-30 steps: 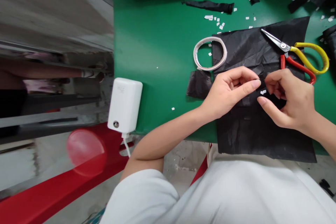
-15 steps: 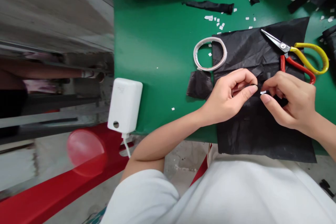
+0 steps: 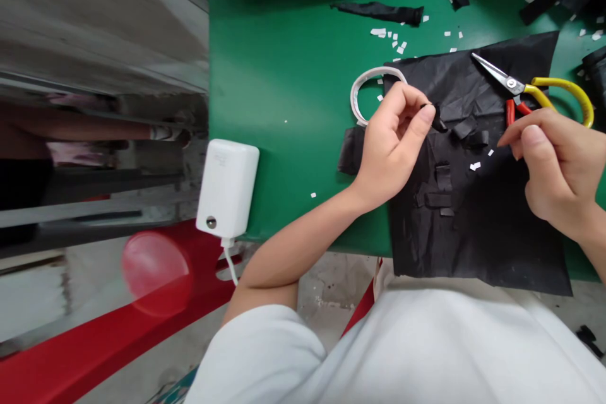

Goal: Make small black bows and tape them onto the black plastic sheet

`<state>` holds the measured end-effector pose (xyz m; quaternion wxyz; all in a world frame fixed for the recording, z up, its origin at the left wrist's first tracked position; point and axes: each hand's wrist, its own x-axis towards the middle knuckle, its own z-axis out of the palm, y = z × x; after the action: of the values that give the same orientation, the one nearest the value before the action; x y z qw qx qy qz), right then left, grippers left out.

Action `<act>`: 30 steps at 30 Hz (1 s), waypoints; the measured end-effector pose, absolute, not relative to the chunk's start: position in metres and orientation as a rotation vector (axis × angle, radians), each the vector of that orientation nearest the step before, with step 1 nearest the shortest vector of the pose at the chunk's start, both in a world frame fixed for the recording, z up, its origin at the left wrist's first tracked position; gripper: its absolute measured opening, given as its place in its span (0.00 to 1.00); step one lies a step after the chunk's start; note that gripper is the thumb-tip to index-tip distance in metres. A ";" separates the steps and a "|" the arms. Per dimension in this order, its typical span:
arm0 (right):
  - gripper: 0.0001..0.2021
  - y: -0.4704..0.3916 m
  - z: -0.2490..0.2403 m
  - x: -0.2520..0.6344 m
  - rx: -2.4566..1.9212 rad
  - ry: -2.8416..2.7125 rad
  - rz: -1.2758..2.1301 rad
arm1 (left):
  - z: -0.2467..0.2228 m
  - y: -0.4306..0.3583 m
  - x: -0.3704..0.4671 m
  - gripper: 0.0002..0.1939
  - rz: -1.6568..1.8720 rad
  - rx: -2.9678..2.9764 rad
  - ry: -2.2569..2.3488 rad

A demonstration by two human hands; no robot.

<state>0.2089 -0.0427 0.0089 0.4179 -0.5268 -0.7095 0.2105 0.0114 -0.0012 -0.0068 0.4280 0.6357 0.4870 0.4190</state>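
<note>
Pinching 1 blk scrap (image 3: pixel 439 120) in L hand (image 3: pixel 391 154), right of ctr, nr 1 tape roll (image 3: pixel 355 98); can't tell grip of half-curled R hand (image 3: pixel 563 170), far right, by 1 pr scissors (image 3: pixel 511 83).

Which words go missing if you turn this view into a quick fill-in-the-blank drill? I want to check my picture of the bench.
The left hand pinches a strip coloured ____.
The scissors have handles in red and ____.
Nearer the scissors is the ____ hand.
The tabletop is ____.

Missing words: black; yellow; right; green.

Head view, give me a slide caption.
Left hand pinches a black scrap over a black sheet, scissors near the right hand.
</note>
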 end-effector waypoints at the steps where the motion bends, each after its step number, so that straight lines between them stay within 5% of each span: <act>1: 0.11 -0.043 0.009 0.209 -1.333 -1.782 0.532 | -0.007 -0.001 0.011 0.21 1.048 1.606 1.213; 11: 0.13 -0.042 0.010 0.210 -1.387 -1.879 0.524 | -0.009 0.000 0.008 0.12 0.997 1.983 1.207; 19: 0.14 -0.043 0.012 0.210 -1.386 -1.945 0.538 | -0.010 -0.001 0.011 0.04 0.902 1.710 1.133; 30: 0.14 -0.042 0.012 0.211 -1.395 -1.957 0.481 | -0.009 -0.001 0.009 0.09 0.924 2.002 1.123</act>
<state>0.2113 -0.0423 0.0122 0.3384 -0.5356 -0.7513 0.1848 0.0092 -0.0014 -0.0089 0.3274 0.7645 0.4288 0.3529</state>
